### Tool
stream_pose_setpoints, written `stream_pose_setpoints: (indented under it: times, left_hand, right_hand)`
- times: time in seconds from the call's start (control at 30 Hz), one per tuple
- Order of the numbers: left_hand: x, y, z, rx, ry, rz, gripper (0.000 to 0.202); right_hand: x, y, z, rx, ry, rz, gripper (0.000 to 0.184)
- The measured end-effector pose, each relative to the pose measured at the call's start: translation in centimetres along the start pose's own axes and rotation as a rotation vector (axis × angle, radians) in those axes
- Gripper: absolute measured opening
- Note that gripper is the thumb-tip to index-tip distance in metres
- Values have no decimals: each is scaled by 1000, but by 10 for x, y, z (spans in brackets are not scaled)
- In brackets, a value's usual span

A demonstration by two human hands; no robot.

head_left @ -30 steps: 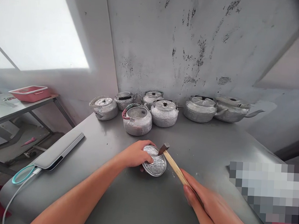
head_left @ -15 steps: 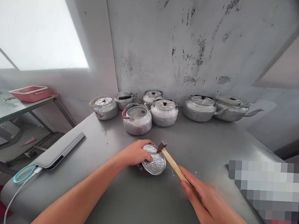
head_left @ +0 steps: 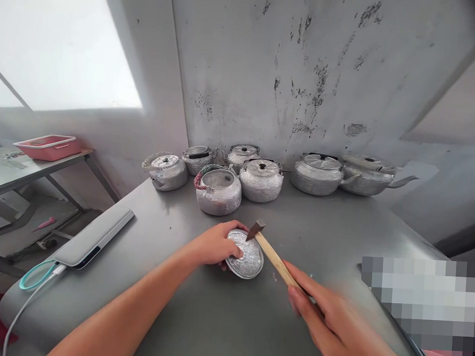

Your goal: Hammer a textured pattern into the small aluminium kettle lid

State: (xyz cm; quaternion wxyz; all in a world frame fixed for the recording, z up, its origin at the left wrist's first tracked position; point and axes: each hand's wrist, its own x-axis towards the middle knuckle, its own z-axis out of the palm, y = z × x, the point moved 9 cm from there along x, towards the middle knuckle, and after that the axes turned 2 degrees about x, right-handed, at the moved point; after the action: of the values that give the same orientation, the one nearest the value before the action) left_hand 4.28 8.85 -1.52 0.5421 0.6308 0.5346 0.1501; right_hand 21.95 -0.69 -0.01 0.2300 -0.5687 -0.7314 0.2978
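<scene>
My left hand (head_left: pixel 218 244) is closed on the left rim of a round, dented silver kettle lid (head_left: pixel 249 259), thumb across its face and fingers underneath. The lid is tilted toward me above the grey table. My right hand (head_left: pixel 322 310) grips the wooden handle of a hammer (head_left: pixel 272 258). Its dark metal head is at the lid's upper right part; whether it touches cannot be made out. Just beyond my left hand stands a lidless kettle (head_left: pixel 218 198) with a red and green wrapped handle.
Several dented metal kettles (head_left: pixel 261 184) line the table's far side against a stained wall. A white power bank (head_left: pixel 95 237) with a cable lies on the left. A pink basket (head_left: pixel 50 149) sits on a side table. The right-hand area is pixelated.
The hammer head has shifted slightly left and up over the lid. My left hand and the lid have stayed nearly in place.
</scene>
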Motion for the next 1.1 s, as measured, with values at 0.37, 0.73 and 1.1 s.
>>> stream_pose_setpoints:
  times: [0.37,0.73,1.1]
  left_hand:
    - [0,-4,-2,7,19,-45,57]
    - [1,-9,-3,29,30,-66,58]
    - [0,-4,-23,298,197,83,41]
  right_hand:
    - [6,-6,4,72,-78,17,47]
    - [7,-2,-6,150,-46,101,50]
    - [0,-2,-24,412,-124,420,49]
